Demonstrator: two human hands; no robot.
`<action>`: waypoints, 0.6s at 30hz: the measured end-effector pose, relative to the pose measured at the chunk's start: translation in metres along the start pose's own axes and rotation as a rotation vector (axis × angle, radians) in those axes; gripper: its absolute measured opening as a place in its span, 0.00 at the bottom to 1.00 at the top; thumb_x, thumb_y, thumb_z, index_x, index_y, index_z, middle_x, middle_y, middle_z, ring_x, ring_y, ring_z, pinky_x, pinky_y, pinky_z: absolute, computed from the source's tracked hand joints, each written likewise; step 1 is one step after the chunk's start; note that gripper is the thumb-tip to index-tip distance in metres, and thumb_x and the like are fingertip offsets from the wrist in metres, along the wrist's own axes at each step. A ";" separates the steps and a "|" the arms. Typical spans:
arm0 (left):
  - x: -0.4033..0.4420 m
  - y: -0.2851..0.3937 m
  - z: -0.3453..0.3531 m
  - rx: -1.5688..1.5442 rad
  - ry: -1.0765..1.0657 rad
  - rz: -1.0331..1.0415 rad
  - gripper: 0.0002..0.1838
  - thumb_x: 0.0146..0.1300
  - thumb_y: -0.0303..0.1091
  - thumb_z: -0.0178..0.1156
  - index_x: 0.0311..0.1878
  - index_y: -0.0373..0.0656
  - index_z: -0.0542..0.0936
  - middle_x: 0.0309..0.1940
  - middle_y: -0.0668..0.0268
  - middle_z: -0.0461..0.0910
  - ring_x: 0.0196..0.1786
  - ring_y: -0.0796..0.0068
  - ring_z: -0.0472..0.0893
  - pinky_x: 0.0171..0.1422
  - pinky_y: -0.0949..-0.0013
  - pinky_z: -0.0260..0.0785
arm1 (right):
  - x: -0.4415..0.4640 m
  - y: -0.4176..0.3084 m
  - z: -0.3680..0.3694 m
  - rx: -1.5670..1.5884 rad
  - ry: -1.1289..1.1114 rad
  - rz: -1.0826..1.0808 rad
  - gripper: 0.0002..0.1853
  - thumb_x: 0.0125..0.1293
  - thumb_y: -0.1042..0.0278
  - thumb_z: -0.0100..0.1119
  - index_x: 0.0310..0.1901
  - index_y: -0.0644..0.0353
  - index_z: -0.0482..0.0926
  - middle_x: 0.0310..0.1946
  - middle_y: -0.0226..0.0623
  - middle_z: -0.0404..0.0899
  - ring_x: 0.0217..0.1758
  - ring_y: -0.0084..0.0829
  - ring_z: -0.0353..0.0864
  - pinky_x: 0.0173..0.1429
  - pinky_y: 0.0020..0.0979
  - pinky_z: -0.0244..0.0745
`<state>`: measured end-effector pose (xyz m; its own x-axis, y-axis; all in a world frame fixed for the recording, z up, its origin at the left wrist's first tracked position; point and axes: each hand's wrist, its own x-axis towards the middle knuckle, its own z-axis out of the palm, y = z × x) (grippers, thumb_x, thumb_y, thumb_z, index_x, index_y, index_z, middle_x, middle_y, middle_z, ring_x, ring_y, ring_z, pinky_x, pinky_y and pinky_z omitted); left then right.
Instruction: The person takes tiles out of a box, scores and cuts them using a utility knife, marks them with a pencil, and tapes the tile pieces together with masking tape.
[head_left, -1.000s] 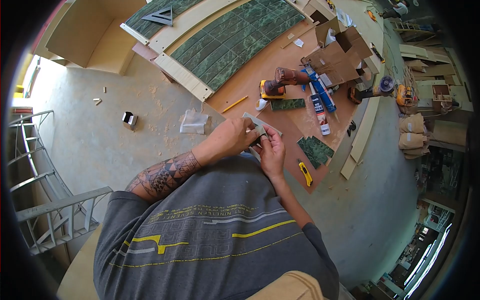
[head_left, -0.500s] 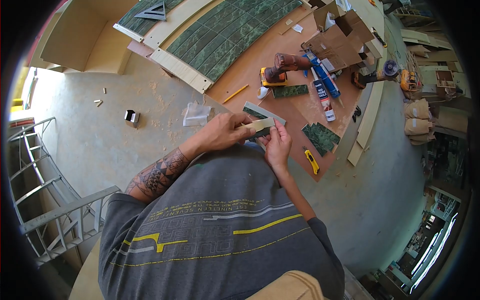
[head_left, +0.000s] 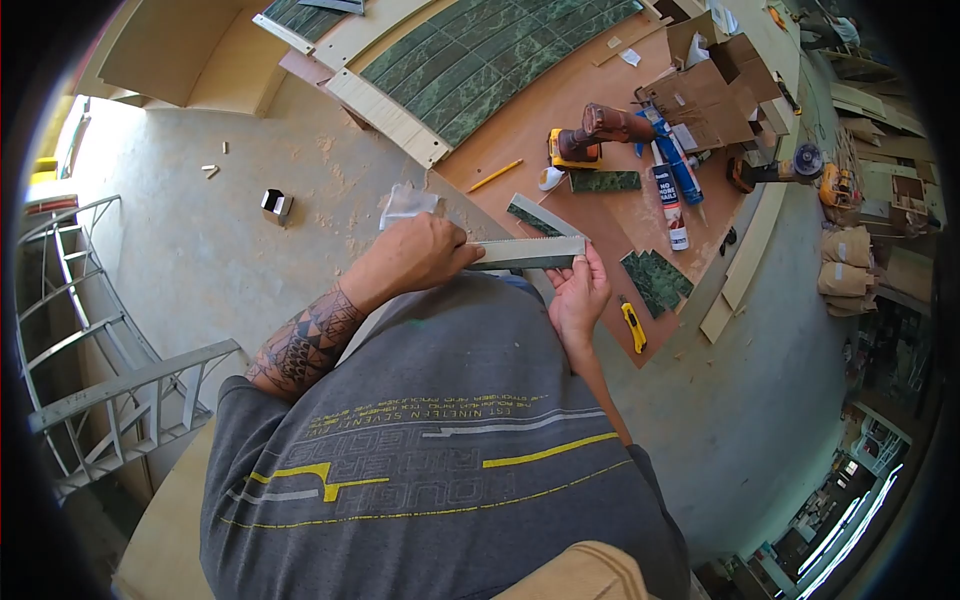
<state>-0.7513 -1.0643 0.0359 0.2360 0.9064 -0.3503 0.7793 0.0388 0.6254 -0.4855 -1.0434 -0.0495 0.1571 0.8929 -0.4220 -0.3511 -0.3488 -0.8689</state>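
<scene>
A narrow strip [head_left: 525, 251] stretches between my hands, low in front of my shirt. Its upper side is pale with a finely jagged far edge, and dark green shows along the near side. My left hand [head_left: 415, 255] is closed on the left end, its fingertips pinching it. At the right end, my right hand [head_left: 580, 298] pinches the strip between thumb and fingers. Just beyond it lies a green marble-patterned offcut with a pale border [head_left: 545, 216]. A yellow utility knife [head_left: 633, 327] and a jagged green tile piece [head_left: 655, 281] lie right of my right hand.
On the brown board are a cordless drill [head_left: 600, 135], a No More Nails tube [head_left: 670, 205], a blue caulking gun [head_left: 680, 165], a pencil [head_left: 495, 175] and a cardboard box [head_left: 705, 100]. Green tiled panel [head_left: 480, 70] lies beyond. A metal ladder [head_left: 130, 385] stands left.
My hands have moved apart, and the strip now shows lengthwise between them instead of a short beige piece held close. The view has shifted slightly.
</scene>
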 end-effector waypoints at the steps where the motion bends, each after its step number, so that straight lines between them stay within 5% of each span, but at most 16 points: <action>1: -0.002 -0.002 -0.001 0.006 -0.019 -0.019 0.23 0.76 0.49 0.59 0.39 0.36 0.88 0.34 0.46 0.86 0.41 0.42 0.86 0.50 0.46 0.78 | -0.001 0.000 0.000 0.012 -0.028 -0.019 0.18 0.83 0.71 0.48 0.68 0.66 0.77 0.54 0.43 0.85 0.49 0.34 0.90 0.51 0.39 0.90; 18: -0.026 -0.023 0.012 0.051 0.072 -0.070 0.26 0.78 0.54 0.58 0.38 0.36 0.86 0.29 0.46 0.86 0.37 0.44 0.88 0.47 0.47 0.81 | -0.006 -0.014 0.001 0.099 -0.113 -0.008 0.18 0.83 0.71 0.49 0.68 0.68 0.76 0.55 0.47 0.85 0.51 0.37 0.91 0.53 0.45 0.91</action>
<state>-0.7683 -1.0936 0.0222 0.1390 0.9301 -0.3399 0.8212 0.0835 0.5645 -0.4820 -1.0434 -0.0350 0.0574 0.9237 -0.3787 -0.4409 -0.3169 -0.8398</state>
